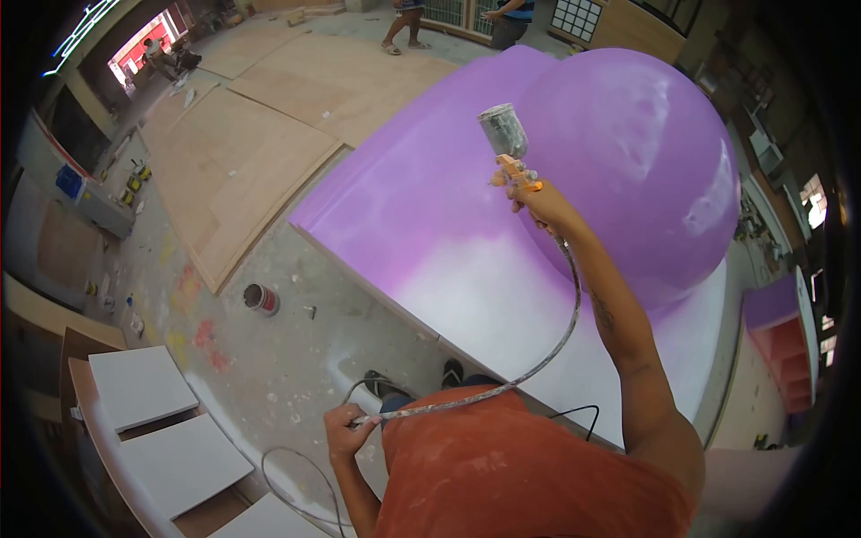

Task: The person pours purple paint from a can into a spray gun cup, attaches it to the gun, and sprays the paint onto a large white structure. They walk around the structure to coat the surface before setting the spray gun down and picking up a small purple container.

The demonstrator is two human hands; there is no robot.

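Observation:
My right hand (541, 202) is wrapped round the handle of an orange spray gun (513, 170), held out over a large panel. A paint-stained metal cup (503, 130) sits tilted on top of the gun. From the handle a speckled air hose (547, 359) curves down across my body. My left hand (348, 429) grips that hose at waist height. Under the gun, the panel (386, 193) is purple at the far part and white (484, 287) nearer me. A big purple dome (628, 161) rises from it, just right of my right hand.
A paint can (261, 299) stands on the stained concrete floor. Large plywood sheets (251, 152) lie beyond it. White boards (184, 462) rest at the lower left. A purple and pink shelf unit (785, 341) stands at right. Other people (408, 25) are in the background.

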